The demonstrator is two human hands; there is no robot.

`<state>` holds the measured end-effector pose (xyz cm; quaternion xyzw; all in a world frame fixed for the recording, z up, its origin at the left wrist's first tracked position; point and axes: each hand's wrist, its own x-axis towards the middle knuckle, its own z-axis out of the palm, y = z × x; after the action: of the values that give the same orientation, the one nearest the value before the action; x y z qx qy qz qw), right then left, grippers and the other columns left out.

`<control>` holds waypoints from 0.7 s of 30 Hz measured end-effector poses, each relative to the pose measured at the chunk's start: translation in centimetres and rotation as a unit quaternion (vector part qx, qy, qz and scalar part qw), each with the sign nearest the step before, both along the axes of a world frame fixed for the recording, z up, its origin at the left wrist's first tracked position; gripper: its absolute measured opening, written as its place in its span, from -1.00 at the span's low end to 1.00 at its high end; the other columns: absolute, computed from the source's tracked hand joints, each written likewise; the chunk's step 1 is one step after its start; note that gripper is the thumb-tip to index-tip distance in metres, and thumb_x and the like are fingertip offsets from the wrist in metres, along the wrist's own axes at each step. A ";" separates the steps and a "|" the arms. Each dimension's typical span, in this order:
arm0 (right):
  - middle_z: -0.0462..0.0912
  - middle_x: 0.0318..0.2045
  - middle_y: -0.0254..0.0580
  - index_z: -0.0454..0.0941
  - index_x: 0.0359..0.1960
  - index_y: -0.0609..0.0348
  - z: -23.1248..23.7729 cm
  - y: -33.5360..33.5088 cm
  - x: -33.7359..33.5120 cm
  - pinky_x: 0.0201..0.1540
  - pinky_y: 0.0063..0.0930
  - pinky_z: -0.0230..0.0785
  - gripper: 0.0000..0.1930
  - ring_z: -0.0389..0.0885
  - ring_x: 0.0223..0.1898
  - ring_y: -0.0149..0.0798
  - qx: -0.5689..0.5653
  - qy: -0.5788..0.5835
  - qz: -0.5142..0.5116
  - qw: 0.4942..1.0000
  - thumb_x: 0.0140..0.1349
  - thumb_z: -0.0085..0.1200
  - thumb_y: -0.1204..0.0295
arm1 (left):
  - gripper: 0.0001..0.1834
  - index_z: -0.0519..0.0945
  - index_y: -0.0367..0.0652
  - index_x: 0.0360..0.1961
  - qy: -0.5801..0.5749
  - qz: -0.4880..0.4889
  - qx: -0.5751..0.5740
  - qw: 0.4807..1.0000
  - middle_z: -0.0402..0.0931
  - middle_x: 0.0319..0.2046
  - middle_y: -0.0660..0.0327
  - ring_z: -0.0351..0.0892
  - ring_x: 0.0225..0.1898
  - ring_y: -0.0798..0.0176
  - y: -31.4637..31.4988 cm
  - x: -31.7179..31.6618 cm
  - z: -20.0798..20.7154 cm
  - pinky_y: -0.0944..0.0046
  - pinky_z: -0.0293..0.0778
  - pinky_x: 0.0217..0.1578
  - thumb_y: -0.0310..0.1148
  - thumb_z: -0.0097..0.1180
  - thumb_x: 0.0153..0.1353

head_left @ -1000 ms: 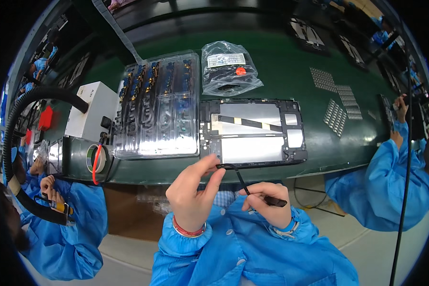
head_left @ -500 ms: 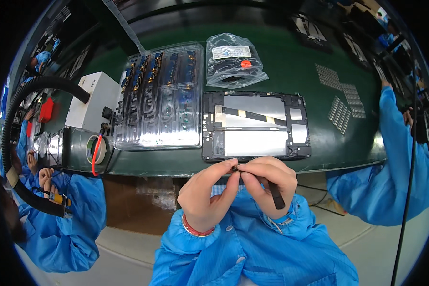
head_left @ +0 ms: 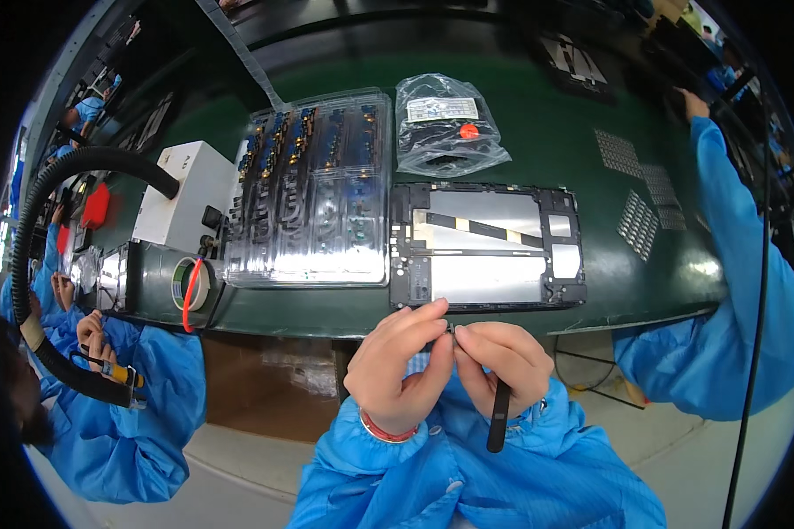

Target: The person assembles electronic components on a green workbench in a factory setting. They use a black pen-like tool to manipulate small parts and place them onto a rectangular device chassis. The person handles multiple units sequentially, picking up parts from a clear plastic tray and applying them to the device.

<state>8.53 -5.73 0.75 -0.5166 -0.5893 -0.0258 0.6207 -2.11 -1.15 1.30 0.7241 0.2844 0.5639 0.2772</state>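
My left hand (head_left: 399,368) is closed in a pinch, its thumb and fingertips meeting at a tiny dark part (head_left: 453,330) too small to name. Against the same spot press the fingertips of my right hand (head_left: 507,361). A flat black tool with a rounded end (head_left: 499,418) is tucked in that hand and sticks out below the palm; its working tip is hidden. Both hands are above my lap at the bench edge. Just beyond them lies an opened tablet housing (head_left: 490,247) with silver plates, a black frame and a dark diagonal strip with pale patches.
Clear trays (head_left: 313,194) of small circuit parts stand left of the housing, a plastic bag (head_left: 445,123) behind it. Farther left are a white box (head_left: 183,196) with a black hose and a tape roll (head_left: 191,284). Sheets of small metal pieces (head_left: 637,225) lie right. Co-workers sit on both sides.
The view has shifted a little, so the bench items appear lower and farther right. The black tool has swung to point more straight down. Both hands keep their fingertips together.
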 end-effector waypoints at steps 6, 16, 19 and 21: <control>0.58 -0.52 -0.19 0.60 -0.39 0.22 -0.2 0.3 -0.2 -0.61 -0.57 0.35 -0.72 0.58 -0.58 -0.29 0.010 -0.005 0.003 1.000 -0.27 0.25 0.55 | -0.77 0.52 -0.40 -0.39 -0.007 0.016 -0.006 1.000 0.56 -0.36 -0.09 0.60 -0.30 0.12 -0.2 0.0 0.0 0.31 0.51 -0.25 -0.78 0.03 -0.16; 0.58 -0.50 -0.09 0.58 -0.37 0.28 0.9 -1.0 1.9 -0.49 -0.55 0.41 -0.77 0.59 -0.51 -0.24 -0.070 0.063 0.053 0.994 -0.17 0.18 0.66 | -0.81 0.56 -0.26 -0.41 0.160 0.110 0.068 0.979 0.59 -0.35 0.06 0.60 -0.36 0.12 5.6 -1.3 1.8 0.31 0.49 -0.32 -0.63 0.15 -0.14; 0.58 -0.48 -0.08 0.57 -0.34 0.29 0.9 -1.4 1.9 -0.46 -0.58 0.41 -0.77 0.57 -0.48 -0.27 -0.068 0.061 0.055 0.994 -0.12 0.13 0.70 | -0.92 0.56 -0.22 -0.51 0.255 0.145 0.194 0.936 0.34 0.03 -0.05 0.36 0.00 -0.09 14.2 -1.6 3.1 0.13 0.27 0.01 -0.52 0.15 -0.13; 0.58 -0.49 -0.07 0.57 -0.35 0.29 0.8 -1.7 1.9 -0.47 -0.59 0.40 -0.77 0.57 -0.49 -0.28 -0.077 0.080 0.041 0.993 -0.12 0.11 0.71 | -0.91 0.60 -0.21 -0.55 0.333 0.173 0.214 0.902 0.37 0.03 0.08 0.41 -0.04 0.01 19.8 -0.6 3.0 0.16 0.33 -0.05 -0.44 0.12 -0.12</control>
<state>10.40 -7.39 1.51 -0.5389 -0.5585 0.0866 0.6246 -2.76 18.61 4.33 0.8510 0.3528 0.3767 -0.0970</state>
